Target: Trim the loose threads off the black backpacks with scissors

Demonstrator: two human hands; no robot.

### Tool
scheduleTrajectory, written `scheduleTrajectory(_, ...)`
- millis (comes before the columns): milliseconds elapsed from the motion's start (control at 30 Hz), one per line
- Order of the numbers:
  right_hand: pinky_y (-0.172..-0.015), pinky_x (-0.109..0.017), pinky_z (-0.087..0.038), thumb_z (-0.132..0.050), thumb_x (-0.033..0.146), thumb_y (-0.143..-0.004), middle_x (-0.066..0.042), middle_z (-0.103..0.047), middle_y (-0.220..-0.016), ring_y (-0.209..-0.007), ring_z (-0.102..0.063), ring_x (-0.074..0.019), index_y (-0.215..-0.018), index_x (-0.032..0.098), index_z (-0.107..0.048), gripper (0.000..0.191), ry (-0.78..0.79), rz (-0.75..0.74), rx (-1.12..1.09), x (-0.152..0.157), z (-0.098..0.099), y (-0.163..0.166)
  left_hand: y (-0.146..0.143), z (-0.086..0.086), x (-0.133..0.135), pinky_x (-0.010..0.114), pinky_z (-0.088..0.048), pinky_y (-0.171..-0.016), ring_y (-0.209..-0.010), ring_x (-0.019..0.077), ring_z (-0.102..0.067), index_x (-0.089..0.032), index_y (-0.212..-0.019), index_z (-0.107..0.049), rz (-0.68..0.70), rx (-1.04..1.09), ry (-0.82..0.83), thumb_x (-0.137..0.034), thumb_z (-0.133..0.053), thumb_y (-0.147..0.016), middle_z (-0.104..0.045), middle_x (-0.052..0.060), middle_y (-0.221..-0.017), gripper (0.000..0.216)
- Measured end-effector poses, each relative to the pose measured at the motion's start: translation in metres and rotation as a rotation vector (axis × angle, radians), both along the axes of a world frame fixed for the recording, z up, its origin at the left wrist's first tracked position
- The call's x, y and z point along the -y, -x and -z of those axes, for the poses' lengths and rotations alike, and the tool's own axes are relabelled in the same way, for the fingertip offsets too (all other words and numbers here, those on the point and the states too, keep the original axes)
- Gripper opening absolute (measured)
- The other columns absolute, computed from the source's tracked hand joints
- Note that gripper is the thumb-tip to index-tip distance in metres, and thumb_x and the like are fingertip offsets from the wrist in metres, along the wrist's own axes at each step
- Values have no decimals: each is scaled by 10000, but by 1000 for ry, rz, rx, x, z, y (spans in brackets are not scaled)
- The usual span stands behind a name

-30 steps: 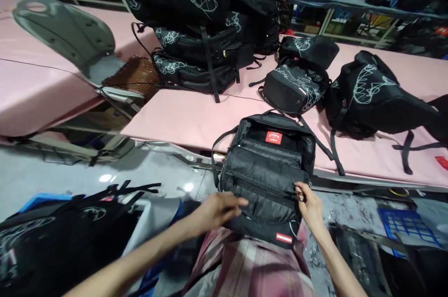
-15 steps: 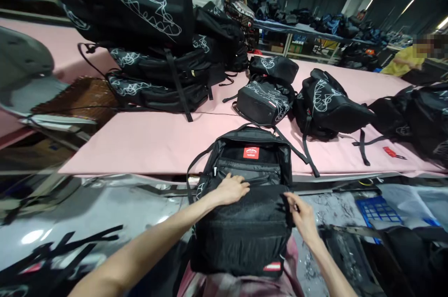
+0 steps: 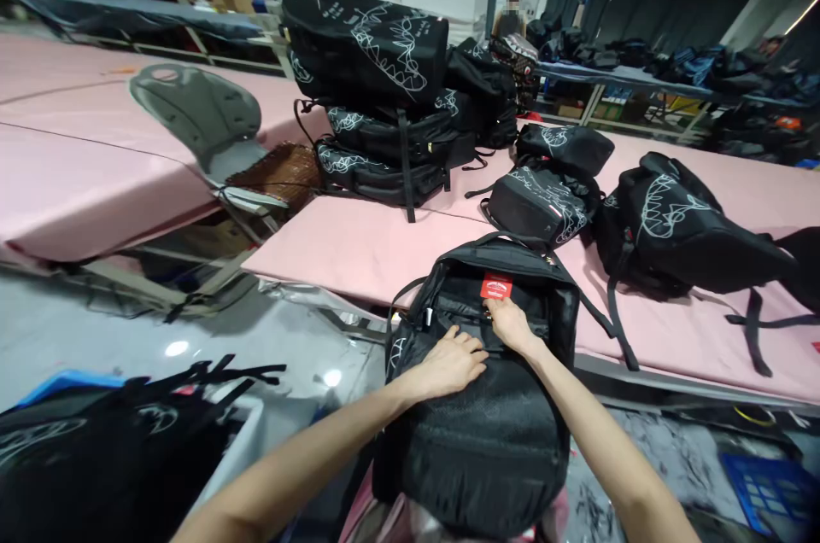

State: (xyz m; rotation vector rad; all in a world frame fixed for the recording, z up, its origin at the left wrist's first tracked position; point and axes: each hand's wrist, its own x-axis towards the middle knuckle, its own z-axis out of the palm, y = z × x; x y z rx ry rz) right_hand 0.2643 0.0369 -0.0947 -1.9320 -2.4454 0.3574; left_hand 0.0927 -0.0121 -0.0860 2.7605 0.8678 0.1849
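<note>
While my left hand presses flat and my right hand pinches at the red label, the soft black fabric backpack on my lap, against the pink table, seems light and floppy, best gripped by its top handle.

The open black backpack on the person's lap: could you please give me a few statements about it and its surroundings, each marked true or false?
1. Both hands touch the open black backpack. True.
2. The right hand reaches just below the red label. True.
3. The left hand holds scissors. False: it rests flat on the backpack.
4. The long table is covered in green. False: pink.
5. A stack of black backpacks with white line drawings stands on it. True.
</note>
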Motion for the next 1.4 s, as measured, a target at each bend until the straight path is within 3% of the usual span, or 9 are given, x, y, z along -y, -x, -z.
scheduleTrajectory(200,-717,-254,-396,-376,254,-914,-95,-648,-961,-892,-595,-197,-1019,173,-586,249,94,73,-28,11,6,-28,-8,16,-17,388,-355,-971,-1009,191,-549,-204,-965,-663,-19,160,103,-268,-459,-870,-642,40,-1046,234)
scheduleTrajectory(300,-669,-226,-383,-405,302,-913,-51,-663,-896,-831,-613,-173,-948,208,-614,232,160,32,-68,25,8,-35,-5,19,-38,259,-424,-905,-994,142,-566,-170,-869,-668,-319,302,152,-205,-381,-895,-646,46,-1016,290)
scheduleTrajectory(367,-657,-218,-373,-417,292,-909,-39,-663,-885,-822,-614,-165,-932,221,-621,217,193,7,-88,33,10,-36,-1,19,-57,244,-438,-887,-984,135,-575,-148,-949,-638,-527,316,139,-176,-323,-907,-635,68,-1028,318)
scheduleTrajectory(467,-660,-218,-361,-419,277,-905,-41,-651,-882,-826,-606,-164,-946,226,-619,210,222,-23,-109,36,13,-36,-1,24,-87,280,-450,-870,-986,170,-592,-133,-1050,-595,-634,231,145,-149,-375,-880,-627,102,-1060,280)
scheduleTrajectory(667,-662,-225,-342,-411,273,-903,-46,-636,-862,-834,-585,-171,-952,224,-606,207,249,-58,-141,24,17,-36,-25,42,-135,387,-479,-723,-884,322,-635,-42,-970,-602,-825,-20,174,-257,-485,-848,-651,223,-908,273)
scheduleTrajectory(800,-660,-224,-334,-385,249,-909,-39,-630,-843,-850,-569,-169,-937,230,-597,215,237,-63,-162,20,19,-38,-31,50,-150,340,-469,-724,-897,300,-634,-78,-895,-631,-858,-111,206,-254,-551,-811,-658,204,-926,211)
scheduleTrajectory(1000,-656,-229,-333,-384,291,-919,-40,-623,-845,-823,-567,-165,-945,228,-595,221,234,-48,-184,15,23,-42,-21,53,-157,304,-449,-720,-901,271,-632,-115,-795,-653,-845,-137,249,-170,-461,-821,-673,175,-880,202)
scheduleTrajectory(1200,-661,-227,-341,-393,294,-920,-41,-629,-854,-840,-576,-166,-959,226,-592,214,213,-9,-201,15,24,-41,-14,49,-149,284,-425,-734,-879,233,-635,-114,-935,-598,-872,-11,236,-146,-378,-852,-672,155,-876,237)
scheduleTrajectory(1400,-691,-224,-363,-394,305,-924,-40,-655,-895,-878,-594,-167,-955,219,-592,218,193,17,-214,15,24,-40,-7,46,-145,217,-419,-613,-686,153,-633,-163,-831,-577,-975,158,345,-247,-395,-876,-659,51,-698,205)
